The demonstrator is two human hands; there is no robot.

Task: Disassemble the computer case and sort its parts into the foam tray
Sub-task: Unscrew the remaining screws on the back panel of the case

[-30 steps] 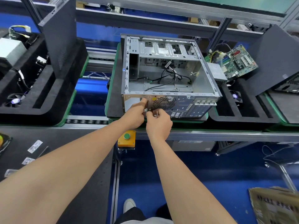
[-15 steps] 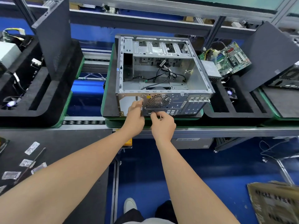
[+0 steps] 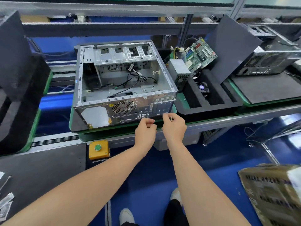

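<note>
Hands pulled off computer case [image 3: 104, 115], right hand [image 3: 175, 128] pinching small metal piece [image 3: 171, 119], left hand [image 3: 145, 130] curled, hold unclear.

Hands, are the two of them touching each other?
Apart. The head view shows a clear dark gap between the left hand and the right hand, which pinches a small metal piece.
</note>
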